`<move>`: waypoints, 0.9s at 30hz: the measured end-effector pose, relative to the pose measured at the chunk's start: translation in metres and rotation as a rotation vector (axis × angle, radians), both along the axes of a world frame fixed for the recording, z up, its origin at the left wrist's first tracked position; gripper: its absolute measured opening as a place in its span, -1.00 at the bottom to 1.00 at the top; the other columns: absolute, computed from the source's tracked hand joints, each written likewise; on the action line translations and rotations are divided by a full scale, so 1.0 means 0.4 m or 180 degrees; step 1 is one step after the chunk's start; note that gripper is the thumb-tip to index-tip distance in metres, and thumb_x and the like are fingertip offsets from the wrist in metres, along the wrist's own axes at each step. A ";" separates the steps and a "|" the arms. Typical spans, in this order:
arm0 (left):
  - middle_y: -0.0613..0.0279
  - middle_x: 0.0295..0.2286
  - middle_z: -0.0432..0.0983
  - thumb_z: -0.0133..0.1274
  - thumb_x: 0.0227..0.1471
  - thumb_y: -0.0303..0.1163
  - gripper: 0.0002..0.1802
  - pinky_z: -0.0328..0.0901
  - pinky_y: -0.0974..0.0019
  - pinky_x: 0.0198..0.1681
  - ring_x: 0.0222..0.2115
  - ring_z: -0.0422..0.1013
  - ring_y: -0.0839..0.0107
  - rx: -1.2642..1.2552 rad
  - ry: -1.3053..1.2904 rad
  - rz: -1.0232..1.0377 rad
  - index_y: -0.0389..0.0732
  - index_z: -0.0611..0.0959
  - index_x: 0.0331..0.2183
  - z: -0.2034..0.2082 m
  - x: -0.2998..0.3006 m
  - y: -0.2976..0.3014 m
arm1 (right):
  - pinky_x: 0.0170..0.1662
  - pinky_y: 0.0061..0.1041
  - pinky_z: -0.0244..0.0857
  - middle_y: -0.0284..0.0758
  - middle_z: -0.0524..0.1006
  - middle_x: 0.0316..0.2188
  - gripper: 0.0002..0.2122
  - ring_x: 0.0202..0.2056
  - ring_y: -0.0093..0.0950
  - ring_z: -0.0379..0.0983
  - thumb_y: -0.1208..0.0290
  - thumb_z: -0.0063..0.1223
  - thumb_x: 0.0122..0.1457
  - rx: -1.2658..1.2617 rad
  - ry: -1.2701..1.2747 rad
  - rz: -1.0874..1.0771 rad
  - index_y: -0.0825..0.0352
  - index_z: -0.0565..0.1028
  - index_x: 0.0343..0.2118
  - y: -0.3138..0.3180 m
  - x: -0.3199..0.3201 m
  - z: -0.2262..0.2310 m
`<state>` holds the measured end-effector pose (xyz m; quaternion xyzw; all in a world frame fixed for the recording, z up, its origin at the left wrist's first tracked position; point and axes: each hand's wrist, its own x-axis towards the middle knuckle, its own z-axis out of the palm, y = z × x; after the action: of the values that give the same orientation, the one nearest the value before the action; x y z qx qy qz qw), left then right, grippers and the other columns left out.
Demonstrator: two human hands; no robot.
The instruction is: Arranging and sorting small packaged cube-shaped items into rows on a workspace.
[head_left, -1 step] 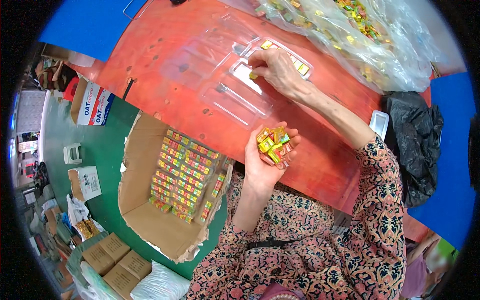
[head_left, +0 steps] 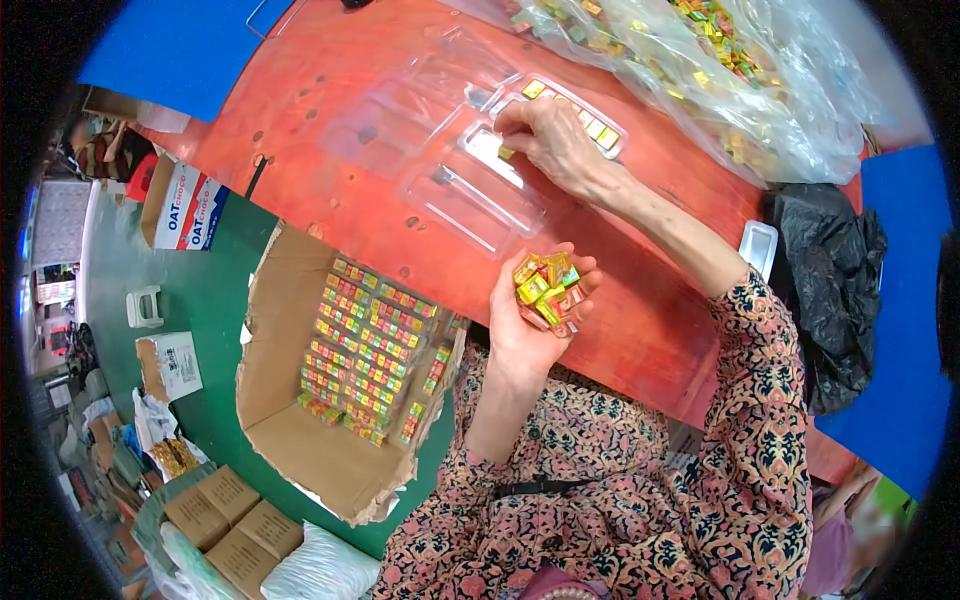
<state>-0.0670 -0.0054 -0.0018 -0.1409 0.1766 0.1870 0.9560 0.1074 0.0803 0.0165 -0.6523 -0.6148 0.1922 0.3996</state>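
My left hand (head_left: 520,335) is palm up with fingers curled around a small heap of shiny wrapped cubes (head_left: 547,290), mostly yellow with some red and green. Over the table, my right hand (head_left: 555,140) pinches a single yellow wrapped cube (head_left: 506,153) between thumb and fingers. Beneath that hand lies a clear plastic tray (head_left: 475,139) with long compartments. A row of yellow cubes (head_left: 598,130) fills the far compartment, partly hidden by the right hand. Further clear plastic trays (head_left: 480,215) lie to the left of it.
A large clear bag (head_left: 640,45) of loose wrapped cubes rests at the table's far right. A black plastic bag (head_left: 825,290) and a small white tray (head_left: 759,247) are by the right edge. Below the red table (head_left: 330,130), an open carton (head_left: 280,440) holds packed trays of cubes.
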 end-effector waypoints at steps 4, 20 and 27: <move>-0.05 -0.26 0.46 -0.23 0.06 -0.04 -0.50 0.42 0.16 -0.37 -0.26 0.42 0.12 0.0033 0.0004 -0.0037 -0.24 0.46 -0.15 0.002 0.002 0.007 | -0.37 -0.37 0.29 -0.25 0.49 -0.56 -0.92 -0.45 -0.27 0.43 0.52 0.12 -0.17 0.0214 -0.0839 0.0046 0.36 0.51 -0.53 0.006 0.001 -0.020; -0.06 -0.15 0.38 -0.31 0.09 -0.04 -0.47 0.40 0.09 -0.35 -0.20 0.38 0.07 0.0058 -0.0496 -0.0071 -0.19 0.36 -0.03 -0.015 0.006 0.010 | -0.38 -0.48 0.26 -0.26 0.47 -0.53 -0.87 -0.46 -0.39 0.41 0.45 0.08 -0.03 0.0315 -0.0211 0.0576 0.42 0.49 -0.47 -0.074 0.002 0.062; 0.03 -0.24 0.45 -0.33 0.10 -0.05 -0.52 0.42 0.08 -0.47 -0.27 0.42 0.04 0.0388 -0.0115 -0.0025 -0.17 0.41 -0.09 -0.011 0.018 0.011 | -0.40 -0.47 0.28 -0.24 0.49 -0.57 -0.78 -0.48 -0.44 0.43 0.33 0.09 -0.05 -0.1533 -0.0025 0.1823 0.41 0.52 -0.41 -0.197 0.002 0.129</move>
<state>-0.0600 -0.0010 -0.0063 -0.0851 0.1482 0.1910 0.9666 0.1082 0.0017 0.0683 -0.5299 -0.7110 0.4328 0.1624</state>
